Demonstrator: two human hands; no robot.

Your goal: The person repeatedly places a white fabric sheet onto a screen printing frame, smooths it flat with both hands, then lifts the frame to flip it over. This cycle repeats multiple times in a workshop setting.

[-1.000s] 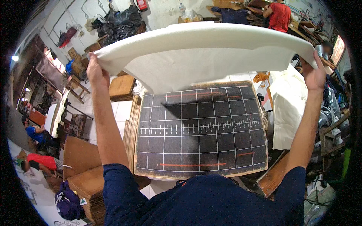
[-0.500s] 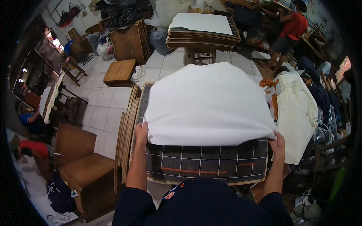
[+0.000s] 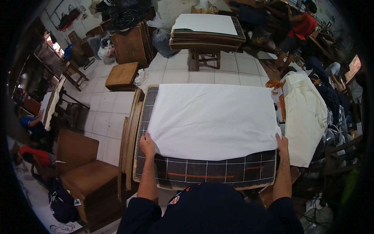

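White cloth sheet (image 3: 212,119): matt, smooth, soft at the edges. Gridded cutting board (image 3: 204,171): dark, matt, worn at the rim. Stacked wooden boards (image 3: 130,136): brown, rough-edged. Floor tiles (image 3: 113,105): pale, slightly glossy.

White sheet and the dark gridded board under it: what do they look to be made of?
The white sheet looks like thin woven fabric, matte: it lies limp, with soft ripples and a sagging near edge between the left hand and right hand. The dark gridded board seems rigid wood or fibreboard with a dull painted face; its worn brown rim suggests that, though not for certain.
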